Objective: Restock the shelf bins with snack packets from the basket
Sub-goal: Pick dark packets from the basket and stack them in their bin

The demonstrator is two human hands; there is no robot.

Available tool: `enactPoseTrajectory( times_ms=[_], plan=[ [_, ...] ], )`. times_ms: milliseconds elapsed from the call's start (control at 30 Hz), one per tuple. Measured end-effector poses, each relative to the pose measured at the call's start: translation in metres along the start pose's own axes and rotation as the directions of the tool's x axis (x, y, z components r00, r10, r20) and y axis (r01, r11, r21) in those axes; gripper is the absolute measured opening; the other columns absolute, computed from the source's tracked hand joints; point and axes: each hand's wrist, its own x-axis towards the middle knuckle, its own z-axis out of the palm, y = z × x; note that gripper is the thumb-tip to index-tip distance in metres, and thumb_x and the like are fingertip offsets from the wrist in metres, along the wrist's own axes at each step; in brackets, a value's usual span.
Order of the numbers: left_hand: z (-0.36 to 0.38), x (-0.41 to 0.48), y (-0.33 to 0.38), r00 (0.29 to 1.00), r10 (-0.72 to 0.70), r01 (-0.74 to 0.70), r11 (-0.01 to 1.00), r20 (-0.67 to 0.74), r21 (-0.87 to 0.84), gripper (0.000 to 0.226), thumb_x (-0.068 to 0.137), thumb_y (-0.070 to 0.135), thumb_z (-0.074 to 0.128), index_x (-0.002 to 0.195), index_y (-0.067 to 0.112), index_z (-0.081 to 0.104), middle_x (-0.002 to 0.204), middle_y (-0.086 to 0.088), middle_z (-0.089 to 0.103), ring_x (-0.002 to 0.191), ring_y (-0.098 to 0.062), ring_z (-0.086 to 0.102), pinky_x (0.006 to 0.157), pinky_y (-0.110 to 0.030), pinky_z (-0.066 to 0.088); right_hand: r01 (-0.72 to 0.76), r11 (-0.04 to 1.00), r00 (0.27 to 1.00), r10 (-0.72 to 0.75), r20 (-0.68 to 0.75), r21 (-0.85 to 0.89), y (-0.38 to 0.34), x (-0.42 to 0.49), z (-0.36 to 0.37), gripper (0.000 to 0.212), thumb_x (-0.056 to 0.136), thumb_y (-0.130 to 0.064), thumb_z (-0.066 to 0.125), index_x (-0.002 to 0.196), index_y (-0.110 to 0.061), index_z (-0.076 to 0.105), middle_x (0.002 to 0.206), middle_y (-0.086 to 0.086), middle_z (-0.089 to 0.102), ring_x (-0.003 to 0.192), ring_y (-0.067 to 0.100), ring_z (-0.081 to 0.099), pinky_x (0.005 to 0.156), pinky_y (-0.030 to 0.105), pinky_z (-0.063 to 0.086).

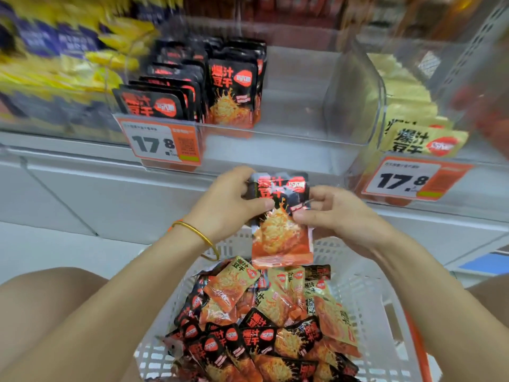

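Observation:
Both hands hold a small stack of black-and-orange snack packets [281, 230] upright above the white basket [366, 285]. My left hand [228, 202] grips the stack's left edge and top; my right hand [333, 210] pinches its right edge. The basket below holds several loose black and yellow packets [264, 321]. Straight ahead, a clear shelf bin [355, 106] has rows of the same black packets [209, 86] filling its left part; its right part is bare.
A neighbouring clear bin on the right holds yellow packets [416, 133]. Orange price tags reading 17.8 [162, 143] hang on the bin fronts. Blurred yellow and blue packs [55, 56] fill the bin at left. A white shelf ledge [110, 194] runs below the bins.

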Motion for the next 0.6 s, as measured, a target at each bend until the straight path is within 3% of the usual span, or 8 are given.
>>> enactPoseTrajectory(
  times_ms=[100,167,234,300,367,467,534,601],
  plan=[
    [-0.027,0.002,0.029,0.973,0.135,-0.157,0.981,-0.186,-0.109,0.039,0.074,0.023,0.075,0.104,0.012,0.053,0.083,-0.016,0.067,0.081,-0.033,0.065,0.076,-0.049,0.054,0.127,0.992,0.991,-0.127,-0.033,0.014,-0.047,-0.001,0.007,0.024,0.063,-0.012,0.070,0.087,-0.014,0.068,0.073,0.000,0.072,0.061,0.010,0.066,0.057,0.027,0.056],
    [-0.047,0.007,0.043,0.873,0.273,-0.312,0.950,-0.404,-0.032,0.027,0.082,0.014,0.068,0.101,0.020,0.051,0.079,-0.001,0.063,0.075,-0.019,0.062,0.070,-0.037,0.053,0.238,0.971,0.965,-0.233,-0.121,0.030,-0.084,0.010,0.005,0.015,0.072,-0.002,0.068,0.082,-0.013,0.067,0.068,-0.001,0.071,0.056,0.009,0.065,0.051,0.025,0.055],
    [-0.064,0.014,0.045,0.710,0.457,-0.369,0.890,-0.535,0.269,0.021,0.084,0.017,0.059,0.105,0.015,0.054,0.094,0.000,0.062,0.089,-0.019,0.060,0.078,-0.034,0.049,0.322,0.947,0.922,-0.315,-0.226,-0.005,-0.117,0.030,0.001,0.018,0.078,0.004,0.066,0.083,-0.013,0.064,0.067,-0.002,0.069,0.055,0.009,0.064,0.051,0.027,0.056],
    [-0.076,0.026,0.032,0.650,0.573,-0.211,0.768,-0.500,0.604,0.032,0.084,0.025,0.052,0.111,0.009,0.058,0.113,-0.009,0.060,0.109,-0.029,0.054,0.094,-0.043,0.041,0.339,0.934,0.889,-0.356,-0.288,-0.108,-0.136,0.061,0.002,0.022,0.077,0.008,0.067,0.087,-0.011,0.064,0.074,0.003,0.066,0.058,0.010,0.062,0.054,0.029,0.057],
    [-0.076,0.033,0.013,0.670,0.597,-0.072,0.645,-0.442,0.761,0.036,0.086,0.028,0.049,0.115,0.010,0.059,0.127,-0.012,0.055,0.124,-0.033,0.046,0.107,-0.050,0.028,0.242,0.937,0.898,-0.315,-0.306,-0.253,-0.138,0.102,0.006,0.029,0.072,0.009,0.072,0.098,-0.003,0.065,0.086,0.010,0.066,0.067,0.013,0.060,0.059,0.029,0.056],
    [-0.071,0.038,-0.002,0.693,0.600,-0.025,0.574,-0.400,0.818,0.036,0.092,0.031,0.042,0.113,0.010,0.062,0.132,-0.013,0.053,0.129,-0.033,0.042,0.113,-0.054,0.015,-0.029,0.856,0.934,-0.161,-0.319,-0.517,-0.123,0.150,0.013,0.040,0.064,-0.005,0.083,0.099,-0.001,0.063,0.097,0.013,0.068,0.085,0.024,0.066,0.079,0.039,0.056],
    [-0.070,0.039,-0.003,0.686,0.612,-0.025,0.559,-0.393,0.829,0.036,0.093,0.031,0.039,0.109,0.010,0.064,0.130,-0.013,0.055,0.127,-0.032,0.045,0.114,-0.053,0.014,-0.155,0.787,0.931,-0.085,-0.354,-0.597,-0.118,0.162,0.014,0.040,0.069,-0.015,0.082,0.102,-0.004,0.061,0.093,0.013,0.068,0.083,0.030,0.069,0.075,0.046,0.058],
    [-0.072,0.040,-0.002,0.683,0.611,-0.017,0.561,-0.401,0.827,0.036,0.093,0.032,0.038,0.106,0.010,0.064,0.127,-0.013,0.056,0.124,-0.032,0.047,0.114,-0.053,0.014,-0.172,0.747,0.922,-0.107,-0.373,-0.642,-0.120,0.168,0.016,0.031,0.076,-0.022,0.078,0.099,-0.006,0.063,0.085,0.011,0.068,0.074,0.028,0.069,0.070,0.043,0.059]
  ],
)
